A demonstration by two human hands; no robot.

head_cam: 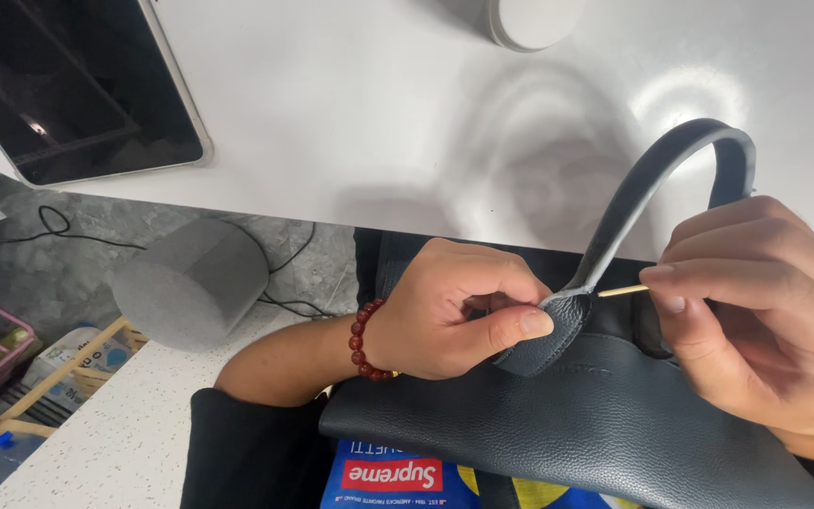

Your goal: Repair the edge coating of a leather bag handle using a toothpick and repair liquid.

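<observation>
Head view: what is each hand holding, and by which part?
Left hand pinches the dark leather bag at its handle's base tab; right hand holds a thin wooden stick by one end.

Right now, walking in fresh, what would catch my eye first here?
Two hands at the centre: the left hand, with a dark red bead bracelet on its wrist, pinches the tab where the curved handle joins a dark grey leather bag. The right hand holds a thin wooden stick to that joint. At the upper left a dark tablet lies on the white table.
</observation>
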